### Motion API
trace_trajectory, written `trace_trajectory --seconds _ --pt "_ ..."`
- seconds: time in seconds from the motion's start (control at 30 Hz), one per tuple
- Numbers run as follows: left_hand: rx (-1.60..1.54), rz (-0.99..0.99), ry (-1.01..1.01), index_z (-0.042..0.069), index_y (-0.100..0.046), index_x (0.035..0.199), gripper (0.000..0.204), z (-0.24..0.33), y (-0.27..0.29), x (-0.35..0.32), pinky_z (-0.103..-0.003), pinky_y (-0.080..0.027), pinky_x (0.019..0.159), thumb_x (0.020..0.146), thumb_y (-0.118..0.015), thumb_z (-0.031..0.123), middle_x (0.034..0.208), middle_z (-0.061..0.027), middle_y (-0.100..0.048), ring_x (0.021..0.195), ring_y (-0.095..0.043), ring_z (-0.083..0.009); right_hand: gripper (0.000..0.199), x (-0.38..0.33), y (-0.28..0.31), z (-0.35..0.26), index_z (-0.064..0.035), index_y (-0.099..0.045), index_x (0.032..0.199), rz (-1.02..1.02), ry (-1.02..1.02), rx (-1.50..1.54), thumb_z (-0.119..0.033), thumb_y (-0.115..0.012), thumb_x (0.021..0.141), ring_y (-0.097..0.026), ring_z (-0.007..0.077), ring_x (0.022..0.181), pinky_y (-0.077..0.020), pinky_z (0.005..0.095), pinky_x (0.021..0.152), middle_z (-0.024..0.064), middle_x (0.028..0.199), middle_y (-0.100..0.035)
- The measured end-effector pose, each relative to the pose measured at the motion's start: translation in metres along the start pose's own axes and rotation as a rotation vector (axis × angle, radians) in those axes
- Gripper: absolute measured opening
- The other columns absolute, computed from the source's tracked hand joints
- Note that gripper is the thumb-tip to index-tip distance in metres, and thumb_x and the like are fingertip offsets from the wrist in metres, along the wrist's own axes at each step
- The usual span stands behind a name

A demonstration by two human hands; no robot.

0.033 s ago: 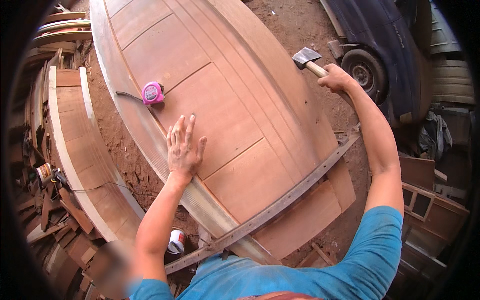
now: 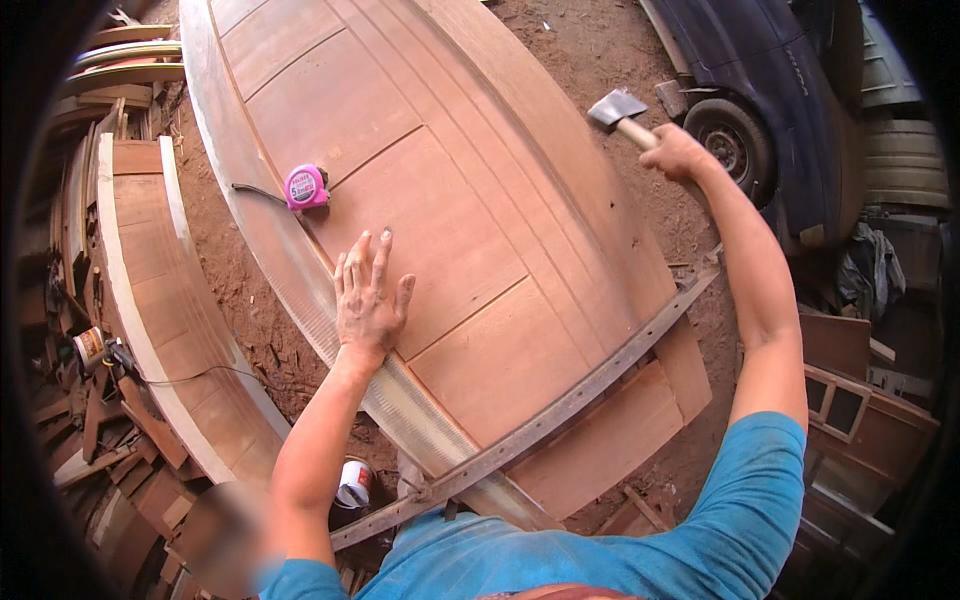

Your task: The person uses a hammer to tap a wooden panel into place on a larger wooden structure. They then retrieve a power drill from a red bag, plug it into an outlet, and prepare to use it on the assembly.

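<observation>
A large reddish-brown wooden door panel [image 2: 470, 240] with grooved lines lies in front of me, its light strip running down the left side. My left hand [image 2: 370, 305] rests flat on that left side, fingers stretched and holding nothing. Off the panel's right edge, my right hand [image 2: 680, 155] grips the pale wooden handle of a hatchet [image 2: 618, 108]. Its wide metal head is raised and points left, near the panel's edge. A pink tape measure [image 2: 306, 187] sits on the panel beyond my left hand.
Under the panel's near end runs a dark narrow bar [image 2: 570, 403]. Another long panel [image 2: 165, 290] lies at the left beside scrap wood [image 2: 150, 420]. A white can [image 2: 353, 482] stands near my left elbow. At the far right is a dark blue car [image 2: 770, 90].
My right hand and the hatchet have shifted slightly up and to the right, away from the panel's edge. My left hand has stayed in place.
</observation>
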State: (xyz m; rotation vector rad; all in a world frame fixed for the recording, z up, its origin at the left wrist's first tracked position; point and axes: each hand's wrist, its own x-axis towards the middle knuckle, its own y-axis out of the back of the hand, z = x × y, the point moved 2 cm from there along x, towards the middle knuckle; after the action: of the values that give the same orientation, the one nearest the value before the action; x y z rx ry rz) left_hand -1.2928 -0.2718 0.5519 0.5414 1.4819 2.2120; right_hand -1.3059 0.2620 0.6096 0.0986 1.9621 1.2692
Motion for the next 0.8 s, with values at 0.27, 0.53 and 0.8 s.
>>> trace_trajectory --seconds 0.27,0.53,0.8 --pt "0.030 -0.003 -0.006 0.014 -0.034 0.157 0.066 -0.007 -0.002 -0.004 -0.053 -0.026 0.121 0.102 -0.052 0.046 0.153 -0.0215 -0.039 0.141 -0.039 -0.0379 0.026 0.005 -0.032 -0.031 0.0056 -0.064 0.087 0.038 0.100 -0.146 -0.015 -0.071 0.074 -0.062 0.0192 0.056 -0.0470 0.0386 0.047 0.0134 0.069 -0.064" --pt "-0.042 0.036 0.008 0.012 -0.040 0.153 0.065 -0.012 0.002 -0.011 -0.052 -0.026 0.122 0.101 -0.052 0.050 0.150 -0.0214 -0.042 0.140 -0.041 -0.0365 0.041 -0.089 -0.045 -0.023 0.0092 -0.064 0.096 0.352 0.176 -0.077 -0.026 -0.071 0.076 -0.070 0.0433 0.090 -0.0530 0.0484 0.080 0.0304 0.093 -0.070" --pt "-0.132 0.171 -0.017 0.007 -0.053 0.135 0.054 -0.015 0.005 -0.012 -0.050 -0.031 0.120 0.096 -0.064 0.043 0.137 -0.0136 -0.055 0.133 -0.049 -0.0301 0.021 -0.322 -0.138 -0.024 0.0027 -0.060 0.089 0.359 0.236 0.334 -0.013 -0.067 0.078 -0.060 0.0185 0.067 -0.0495 0.0380 0.062 0.0071 0.074 -0.061"
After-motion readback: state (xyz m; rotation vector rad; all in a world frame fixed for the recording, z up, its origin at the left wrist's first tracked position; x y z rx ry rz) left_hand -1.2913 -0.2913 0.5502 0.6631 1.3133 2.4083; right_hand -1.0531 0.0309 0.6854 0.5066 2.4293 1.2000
